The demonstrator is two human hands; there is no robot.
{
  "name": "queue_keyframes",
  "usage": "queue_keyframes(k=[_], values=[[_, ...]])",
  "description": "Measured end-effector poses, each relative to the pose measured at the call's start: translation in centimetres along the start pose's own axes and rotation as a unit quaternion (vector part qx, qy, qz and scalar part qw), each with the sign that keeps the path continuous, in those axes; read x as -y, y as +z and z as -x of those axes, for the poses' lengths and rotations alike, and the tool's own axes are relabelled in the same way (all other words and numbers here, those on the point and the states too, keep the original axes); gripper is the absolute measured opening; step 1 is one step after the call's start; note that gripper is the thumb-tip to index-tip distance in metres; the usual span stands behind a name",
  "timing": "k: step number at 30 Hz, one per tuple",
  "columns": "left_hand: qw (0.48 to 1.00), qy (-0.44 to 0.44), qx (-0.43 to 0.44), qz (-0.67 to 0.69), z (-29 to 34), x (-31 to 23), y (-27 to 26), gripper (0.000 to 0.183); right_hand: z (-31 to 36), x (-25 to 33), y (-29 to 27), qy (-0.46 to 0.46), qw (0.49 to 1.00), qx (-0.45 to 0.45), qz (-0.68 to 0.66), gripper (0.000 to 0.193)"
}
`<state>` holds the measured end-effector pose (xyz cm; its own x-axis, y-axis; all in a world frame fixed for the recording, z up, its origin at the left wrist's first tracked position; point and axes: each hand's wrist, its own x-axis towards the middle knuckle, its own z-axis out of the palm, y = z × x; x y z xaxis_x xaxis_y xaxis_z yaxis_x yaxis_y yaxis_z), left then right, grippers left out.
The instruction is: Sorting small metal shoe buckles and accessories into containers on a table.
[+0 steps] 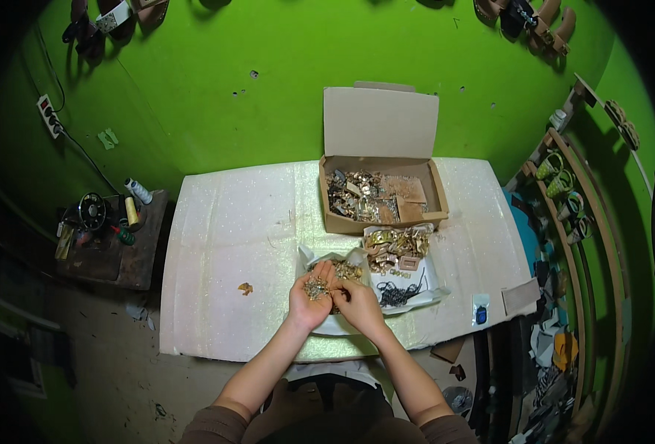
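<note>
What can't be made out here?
- Head view: bits in the left hand, too small to identify.
- Head view: whether the right hand pinches anything, hidden by its curl.
- Head view: part of the white tray, hidden behind both hands.
- Head view: wall items, cut off by the top edge.

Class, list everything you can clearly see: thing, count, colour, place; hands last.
Table: one, whitish, centre
Wall: one, green, behind
Hanging items: several, brown and black, wall top
Power strip: one, white, left wall
Stand: one, dark, left
Spools: at least two, white and yellow, on stand
Cardboard box: one, brown, table's far side
Metal fittings: many, gold and silver, in box
Trays: apparently two, white, near side
Larger fittings: many, gold, right tray
Cords: several, black, right tray
Scrap: one, orange, table left
Packet: one, blue inside, table right
Footwear: several, green, right
Small pieces: many, silver and gold, cupped palm
Left hand: one, bare, palm up
Right hand: one, bare, beside left
</note>
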<state>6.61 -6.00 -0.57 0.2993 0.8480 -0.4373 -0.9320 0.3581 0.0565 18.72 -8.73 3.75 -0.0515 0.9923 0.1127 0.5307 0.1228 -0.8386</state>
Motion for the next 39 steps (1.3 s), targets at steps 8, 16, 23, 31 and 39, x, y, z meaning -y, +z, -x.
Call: queue_keyframes(k=[8,16,23,31,39], values=[[0.999,0.028,-0.022,0.005,-1.7,2.7,1.2,0.041,-2.2,-3.6,-3.0,0.146,0.946,0.143,-0.25,0.019],[0.998,0.061,-0.027,0.0,-2.5,5.7,0.8,0.041,-3.0,-5.9,-5.6,0.203,0.864,0.193,-0.419,0.021],[0.992,0.032,-0.027,0.115,-3.4,7.9,1.7,0.035,-3.3,-9.1,-8.7,0.231,0.852,0.194,-0.429,0.021],[0.988,0.046,-0.031,0.145,-4.6,10.3,2.3,0.031,-4.2,-12.1,-10.5,0.273,0.825,0.183,-0.46,0.02],[0.989,0.009,-0.039,0.144,-5.9,11.7,3.1,0.03,-5.8,-16.1,-15.2,0.155,0.939,0.041,-0.306,0.019]])
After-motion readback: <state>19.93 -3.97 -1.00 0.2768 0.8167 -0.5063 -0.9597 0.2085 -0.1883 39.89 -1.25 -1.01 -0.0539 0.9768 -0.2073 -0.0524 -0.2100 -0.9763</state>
